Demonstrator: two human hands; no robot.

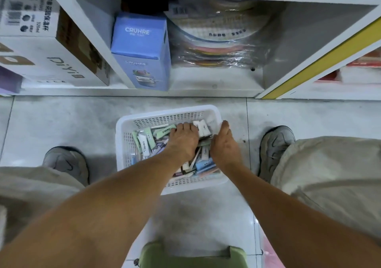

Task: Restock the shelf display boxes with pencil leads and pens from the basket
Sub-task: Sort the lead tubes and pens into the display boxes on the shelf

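A white plastic basket [123, 127] stands on the floor between my feet, filled with several small pencil lead packs [144, 142] in white, green, blue and purple. My left hand [182, 141] is down in the middle of the basket, its fingers curled over the packs beside two white packs [203, 127] at the far side. My right hand [223, 144] is in the basket's right part, close to the right wall, with one digit pointing forward by the rim. Its other fingers are folded under and hidden, so any hold is unseen. No pens are clearly distinguishable.
The bottom shelf [206, 84] lies just beyond the basket, holding a blue carton [142, 49], a white carton [47, 47] and wrapped coloured paper [218, 47]. My shoes [66, 162] [275, 144] flank the basket. A green stool [193, 257] sits below me.
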